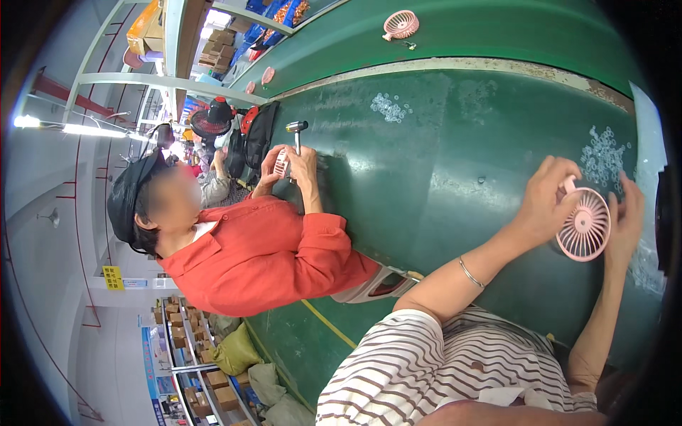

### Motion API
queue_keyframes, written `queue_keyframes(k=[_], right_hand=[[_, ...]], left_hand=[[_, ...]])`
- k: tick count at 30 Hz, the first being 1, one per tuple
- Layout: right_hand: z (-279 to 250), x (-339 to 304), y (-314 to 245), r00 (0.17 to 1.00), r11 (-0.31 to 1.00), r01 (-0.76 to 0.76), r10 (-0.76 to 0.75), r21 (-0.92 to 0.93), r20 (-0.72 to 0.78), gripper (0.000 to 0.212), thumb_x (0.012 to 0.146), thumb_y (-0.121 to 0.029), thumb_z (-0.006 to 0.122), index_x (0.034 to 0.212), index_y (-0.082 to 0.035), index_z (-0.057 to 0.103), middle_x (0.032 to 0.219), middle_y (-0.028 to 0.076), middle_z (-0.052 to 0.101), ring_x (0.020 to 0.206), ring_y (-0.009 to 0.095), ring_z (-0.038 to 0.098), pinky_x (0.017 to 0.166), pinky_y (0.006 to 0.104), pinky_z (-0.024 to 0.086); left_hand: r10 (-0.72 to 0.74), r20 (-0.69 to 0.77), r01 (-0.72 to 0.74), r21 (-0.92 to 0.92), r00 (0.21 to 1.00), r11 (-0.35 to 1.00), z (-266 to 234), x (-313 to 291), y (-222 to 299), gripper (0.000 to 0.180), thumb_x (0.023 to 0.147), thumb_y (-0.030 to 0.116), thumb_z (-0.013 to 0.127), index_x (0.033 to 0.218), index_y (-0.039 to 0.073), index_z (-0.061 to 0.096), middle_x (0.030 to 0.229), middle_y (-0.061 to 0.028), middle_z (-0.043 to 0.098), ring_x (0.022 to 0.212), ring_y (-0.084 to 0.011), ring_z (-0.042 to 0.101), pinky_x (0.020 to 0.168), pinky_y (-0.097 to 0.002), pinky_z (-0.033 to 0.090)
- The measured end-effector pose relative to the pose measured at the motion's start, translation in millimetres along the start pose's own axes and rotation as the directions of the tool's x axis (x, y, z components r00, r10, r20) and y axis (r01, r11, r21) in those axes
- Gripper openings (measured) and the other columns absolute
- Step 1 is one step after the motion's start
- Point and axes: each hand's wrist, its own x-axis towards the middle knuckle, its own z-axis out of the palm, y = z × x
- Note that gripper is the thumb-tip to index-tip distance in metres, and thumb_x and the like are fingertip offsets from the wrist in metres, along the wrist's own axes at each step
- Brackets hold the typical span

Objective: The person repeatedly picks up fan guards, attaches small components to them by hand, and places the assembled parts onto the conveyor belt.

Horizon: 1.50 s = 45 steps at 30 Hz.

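My left hand (548, 199) is closed around the short stem of a pink round fan housing (583, 224), whose slatted grille and centre hub face up. At the housing's other side is my right hand (626, 221), its fingers stretched and apart. It lies close to the rim; whether it touches is hard to tell. Just beyond my fingers, a pile of small clear rings (602, 153) is spread on the green worktable (455, 177).
To my left, a co-worker in a red shirt (263, 255) holds a pink fan part (281, 165) and a small hammer (297, 128). More clear rings (391, 108) lie farther off. Another pink fan housing (401, 25) rests on the green belt (483, 32) behind the ledge (455, 64).
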Motion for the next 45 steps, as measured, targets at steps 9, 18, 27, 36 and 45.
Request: queue_keyframes(k=[9, 18, 27, 36, 45], right_hand=[[14, 2, -12, 1.000, 0.995, 0.026, -0.026, -0.094, 0.003, 0.011, 0.077, -0.006, 0.056, 0.087, -0.006, 0.051, 0.092, 0.015, 0.053, 0.086, 0.033, 0.055, 0.070, 0.0387, 0.044], [12, 2, 14, 0.985, 0.998, 0.052, -0.057, -0.036, -0.162, 0.040, 0.079, -0.025, 0.059, 0.111, -0.002, 0.051, 0.110, 0.020, 0.055, 0.104, 0.035, 0.051, 0.086, 0.0435, 0.039], [5, 4, -19, 0.976, 0.982, 0.007, 0.035, 0.190, -0.214, 0.010, 0.079, 0.001, 0.058, 0.088, 0.000, 0.054, 0.071, 0.012, 0.056, 0.060, 0.022, 0.056, 0.055, 0.0311, 0.044], [-8, 11, -24, 0.982, 0.997, -0.026, 0.038, 0.068, -0.187, 0.005, 0.077, -0.006, 0.063, 0.080, -0.002, 0.061, 0.070, 0.011, 0.054, 0.063, 0.025, 0.054, 0.058, 0.0343, 0.042], [6, -8, -8, 0.978, 0.990, 0.000, 0.029, 0.143, -0.205, 0.013, 0.075, -0.006, 0.063, 0.088, -0.003, 0.065, 0.078, 0.013, 0.056, 0.074, 0.030, 0.057, 0.066, 0.0375, 0.047]], left_hand=[[-0.238, 0.075, 0.249, -0.362, 0.968, 0.898, 16, 8, -2, 0.021, 0.078, -0.001, 0.059, 0.097, -0.001, 0.051, 0.079, -0.0047, 0.059, 0.070, -0.0107, 0.058, 0.062, -0.0231, 0.049], [-0.036, 0.173, 0.093, -0.331, 0.984, 0.939, 162, 70, 34, 0.038, 0.077, 0.012, 0.066, 0.108, -0.004, 0.053, 0.087, -0.0105, 0.061, 0.075, -0.0124, 0.058, 0.064, -0.0258, 0.049], [0.150, -0.507, 0.114, 0.453, 0.849, 0.884, -32, 217, -48, 0.027, 0.076, 0.003, 0.048, 0.102, -0.001, 0.057, 0.092, -0.0171, 0.063, 0.084, -0.0295, 0.061, 0.078, -0.0368, 0.048], [-0.163, -0.726, 0.709, 0.554, 0.668, 0.438, -180, 272, -146, 0.041, 0.078, 0.036, 0.054, 0.103, 0.005, 0.059, 0.104, -0.0154, 0.061, 0.099, -0.0334, 0.058, 0.082, -0.0447, 0.045], [0.131, -0.686, 0.228, 0.407, 0.716, 0.884, -171, 261, -166, 0.029, 0.076, 0.016, 0.065, 0.098, -0.003, 0.061, 0.097, -0.0137, 0.064, 0.081, -0.0219, 0.061, 0.073, -0.0323, 0.050]])
